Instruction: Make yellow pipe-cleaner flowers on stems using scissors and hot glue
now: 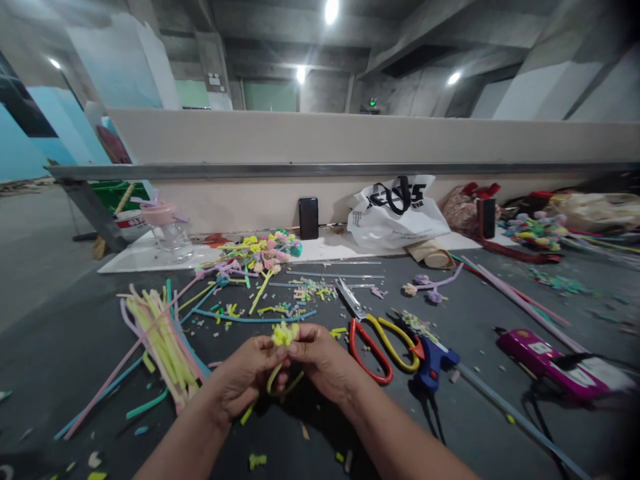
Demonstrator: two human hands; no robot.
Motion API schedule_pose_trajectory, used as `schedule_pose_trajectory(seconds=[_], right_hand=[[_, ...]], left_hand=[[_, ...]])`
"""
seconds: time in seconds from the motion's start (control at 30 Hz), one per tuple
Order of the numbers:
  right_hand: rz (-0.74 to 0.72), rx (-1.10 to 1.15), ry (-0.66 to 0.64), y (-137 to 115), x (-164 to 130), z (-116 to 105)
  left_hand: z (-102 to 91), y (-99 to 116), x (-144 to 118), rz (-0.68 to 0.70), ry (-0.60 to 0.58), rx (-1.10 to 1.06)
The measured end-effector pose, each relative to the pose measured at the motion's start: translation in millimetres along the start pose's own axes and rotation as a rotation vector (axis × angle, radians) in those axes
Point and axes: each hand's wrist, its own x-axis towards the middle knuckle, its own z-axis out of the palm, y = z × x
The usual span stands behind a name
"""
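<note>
Grey and littered with cut scraps, the surface [75, 347] runs back to a pale low wall under a concrete ceiling. Near its front edge both hands meet on a yellow pipe-cleaner flower [283, 335] — a fuzzy tuft on top, its thin stem looping down between the palms. Fingers of the left hand [245, 377] and the right hand [325, 360] are pinched narrow just under the tuft, with a bundle of pastel pipe cleaners [160, 340] to the left and red-and-yellow scissors [380, 343] just to the right.
</note>
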Motion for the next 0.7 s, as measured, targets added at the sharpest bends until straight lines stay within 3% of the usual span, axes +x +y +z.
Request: schedule_pose_trajectory(seconds=[0.27,0.47,0.7], right_hand=[[-0.113,-0.084,0.072,3,1,1],[-0.145,-0.216,0.184,5,5,-3],[-0.186,-0.441,0.357,11,9,-5]], left_hand=[[4.5,2,4,0.078,0.132,0.121],[14.8,0,4,0.29,0.252,0.22],[13.0,-7,6,0.269,0.255,0.385]])
